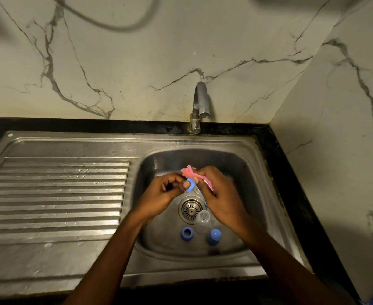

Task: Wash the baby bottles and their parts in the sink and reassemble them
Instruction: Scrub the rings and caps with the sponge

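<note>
Nearest me, a blue ring point(187, 234), clear bottle point(201, 221) and blue cap point(214, 235) lie in the sink point(154, 236). Beyond them my left hand point(165, 192) pinches a blue collar point(190, 186), and my right hand point(216, 190) grips the pink cloth point(188, 171). I should work the cloth round its threads, turning it slowly, under the tap point(199, 104).

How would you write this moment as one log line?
step: washing | left hand: pinches blue ring | right hand: holds pink cloth on it | in sink: clear bottle, second blue ring, blue cap
</note>
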